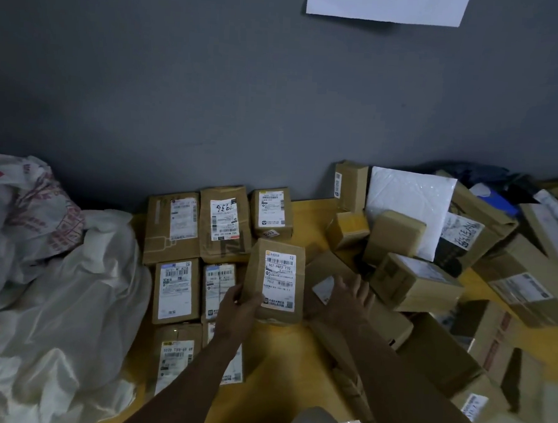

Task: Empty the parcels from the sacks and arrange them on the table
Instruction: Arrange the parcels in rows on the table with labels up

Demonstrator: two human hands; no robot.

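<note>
My left hand [239,305] grips the lower left corner of a brown parcel [277,278] with a white label facing up, held just above the yellow table [307,213]. To its left, several brown labelled parcels [176,290] lie in neat rows. My right hand [347,300] reaches with fingers spread onto a flat brown box [326,273] at the edge of a loose heap of parcels [417,282]. A white woven sack [60,296] lies crumpled at the left of the table.
The grey wall [213,93] stands right behind the table, with a white sheet [386,3] stuck high on it. A white padded envelope [409,203] leans in the heap at the back right. More boxes [485,348] crowd the table's right side.
</note>
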